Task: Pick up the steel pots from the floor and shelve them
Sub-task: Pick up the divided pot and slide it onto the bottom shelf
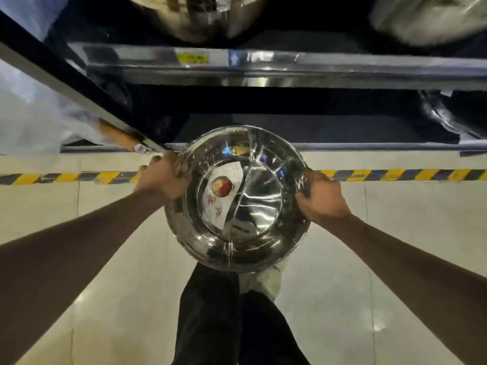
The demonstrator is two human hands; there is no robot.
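Observation:
A round, shiny steel pot (pixel 253 201) with a curved divider and a paper label inside hangs in the air in front of me, above my legs. My left hand (pixel 160 177) grips its left rim. My right hand (pixel 320 200) grips its right rim. The pot is level with the front edge of the lowest shelf (pixel 369 146) of a steel rack. Two more steel pots (pixel 210 17) (pixel 432 19) stand on the shelf above, blurred.
The rack's middle shelf edge (pixel 290 64) carries a yellow label and a blue arrow sticker. A wrapped pot (pixel 445 114) sits at the right of the low shelf. Yellow-black hazard tape (pixel 395 175) crosses the tiled floor. A slanted rack post (pixel 79 88) runs at the left.

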